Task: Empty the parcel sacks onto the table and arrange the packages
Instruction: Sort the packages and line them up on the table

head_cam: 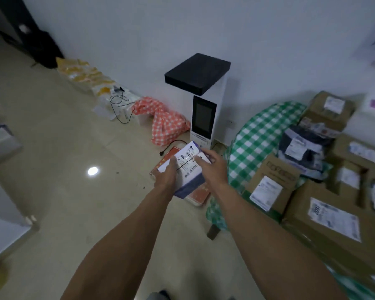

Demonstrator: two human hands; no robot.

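I hold a white and blue parcel box [189, 169] with a barcode label in both hands above the floor. My left hand [166, 173] grips its left side and my right hand [212, 166] grips its right side. To the right stands a table with a green checked cloth [253, 135], loaded with several brown cardboard packages [271, 184] and a dark plastic mailer [301, 146]. An orange checked sack [165, 122] lies crumpled on the floor by the wall.
A white kiosk [204, 105] with a black top and a screen stands against the wall. A flat red and white box [200, 193] lies on the floor under my hands. Yellow and white packets [89, 76] and black cables [119, 105] line the wall. White furniture [2, 213] is at left.
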